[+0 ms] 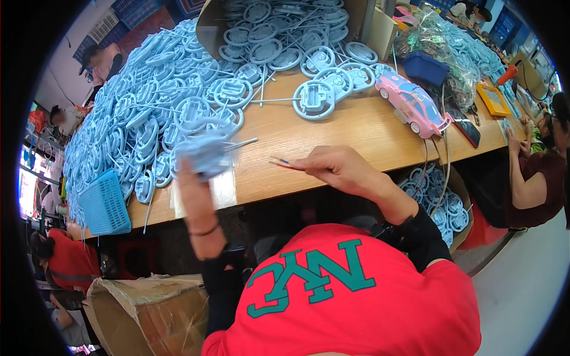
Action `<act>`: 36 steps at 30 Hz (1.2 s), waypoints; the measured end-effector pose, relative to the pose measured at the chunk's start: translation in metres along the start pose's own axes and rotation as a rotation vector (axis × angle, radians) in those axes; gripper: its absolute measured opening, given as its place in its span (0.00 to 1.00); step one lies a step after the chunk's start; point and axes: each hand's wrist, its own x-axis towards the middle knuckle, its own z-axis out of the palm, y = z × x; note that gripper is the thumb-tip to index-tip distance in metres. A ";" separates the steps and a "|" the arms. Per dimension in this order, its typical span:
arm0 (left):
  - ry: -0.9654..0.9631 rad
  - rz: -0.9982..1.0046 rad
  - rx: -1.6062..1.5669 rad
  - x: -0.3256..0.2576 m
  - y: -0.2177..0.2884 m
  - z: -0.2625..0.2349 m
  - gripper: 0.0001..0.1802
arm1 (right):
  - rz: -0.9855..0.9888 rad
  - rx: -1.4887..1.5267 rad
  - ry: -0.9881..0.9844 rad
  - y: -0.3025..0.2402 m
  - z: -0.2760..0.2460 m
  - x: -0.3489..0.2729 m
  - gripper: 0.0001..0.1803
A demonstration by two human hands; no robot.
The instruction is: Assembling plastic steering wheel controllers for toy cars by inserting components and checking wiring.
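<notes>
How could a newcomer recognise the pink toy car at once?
Find the wooden table, then the person's right hand over it. Beyond that hand and to its right stands the pink toy car. Its pink body sets it apart from the light blue wheel-shaped parts.

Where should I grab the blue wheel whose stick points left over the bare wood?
Probably pinch the near rim of that blue wheel, coming from the near side of the table. Its rim is a slim ring, and that side faces bare wood, while another wheel crowds its far right.
</notes>
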 end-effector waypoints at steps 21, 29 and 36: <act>-0.983 -0.885 -1.168 0.024 -0.119 0.159 0.06 | 0.341 -0.605 0.185 0.144 -0.067 0.089 0.23; -0.496 -0.924 -0.576 0.035 -0.051 0.167 0.14 | 0.321 -0.388 0.170 0.122 -0.052 0.093 0.23; -0.600 -0.730 -0.329 0.025 -0.059 0.176 0.17 | 0.431 -0.034 0.249 0.121 -0.055 0.072 0.24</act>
